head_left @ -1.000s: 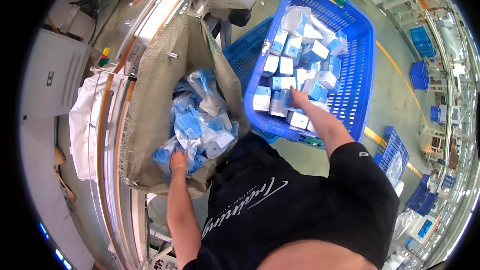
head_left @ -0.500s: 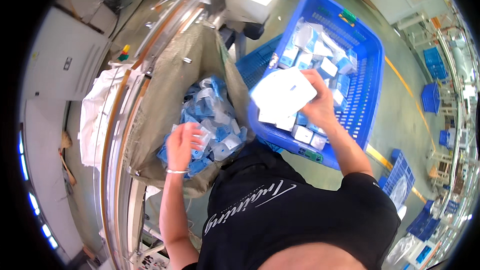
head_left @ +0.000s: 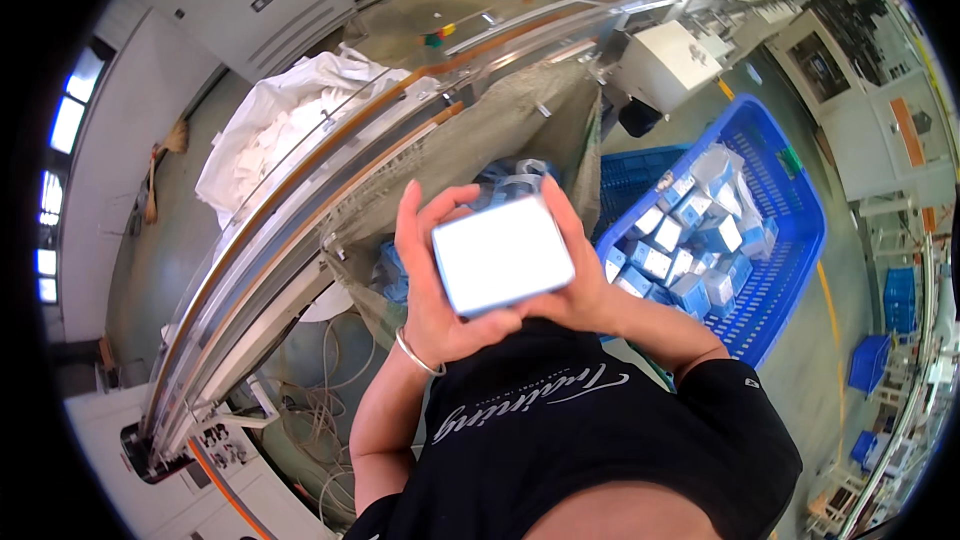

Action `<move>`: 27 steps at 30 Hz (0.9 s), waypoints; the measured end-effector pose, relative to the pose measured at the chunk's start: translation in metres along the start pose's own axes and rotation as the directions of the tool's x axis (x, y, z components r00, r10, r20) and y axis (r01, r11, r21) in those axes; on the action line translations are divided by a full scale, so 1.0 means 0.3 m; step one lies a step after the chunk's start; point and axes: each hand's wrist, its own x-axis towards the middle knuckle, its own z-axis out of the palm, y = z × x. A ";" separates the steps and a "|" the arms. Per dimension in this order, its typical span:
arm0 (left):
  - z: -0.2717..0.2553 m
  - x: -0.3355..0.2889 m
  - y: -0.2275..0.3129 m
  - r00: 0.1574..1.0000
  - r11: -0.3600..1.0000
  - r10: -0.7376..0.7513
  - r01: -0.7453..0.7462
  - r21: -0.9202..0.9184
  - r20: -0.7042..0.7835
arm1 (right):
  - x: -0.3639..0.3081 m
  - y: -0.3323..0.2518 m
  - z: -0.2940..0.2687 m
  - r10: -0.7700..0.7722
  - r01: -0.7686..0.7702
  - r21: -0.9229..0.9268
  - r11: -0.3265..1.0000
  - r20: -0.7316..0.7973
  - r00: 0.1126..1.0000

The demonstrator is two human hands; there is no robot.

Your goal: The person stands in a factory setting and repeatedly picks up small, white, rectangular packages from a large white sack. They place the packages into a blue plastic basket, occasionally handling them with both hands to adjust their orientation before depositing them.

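Between my two hands is a white box (head_left: 503, 255) with thin blue edges, its upper face washed out by glare. My left hand (head_left: 432, 290) grips its left side and lower corner, thumb along the near edge. On the other side my right hand (head_left: 578, 265) is closed round the right edge, a finger reaching up past the far corner. Behind the box hangs the mouth of a grey-green woven sack (head_left: 440, 165), with crumpled blue and clear wrappers (head_left: 520, 180) in it, partly hidden by my hands.
A blue plastic basket (head_left: 800, 230) at the right holds several small blue-and-white boxes (head_left: 690, 290) and clear plastic. Along the sack's far side runs a conveyor rail (head_left: 290, 180). A white sack (head_left: 275, 120) lies beyond it. Loose cables (head_left: 320, 410) trail on the floor at lower left.
My right hand has brought the white box from over the basket to in front of the sack. My left hand has come up from the sack and taken hold of it. The view has turned left.
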 end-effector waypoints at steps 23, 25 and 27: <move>-0.078 -0.199 -0.112 0.689 0.611 -0.599 0.723 -0.322 0.409 | 0.126 -0.146 0.000 -0.601 0.870 -0.021 0.493 0.714 0.358; -0.084 -0.219 -0.128 0.686 0.562 -0.591 0.728 -0.392 0.425 | 0.068 -0.089 -0.080 -0.518 0.840 -0.090 0.535 0.751 0.410; -0.085 -0.229 -0.129 0.679 0.513 -0.589 0.734 -0.446 0.439 | 0.051 0.020 -0.158 -0.463 0.812 -0.137 0.567 0.762 0.452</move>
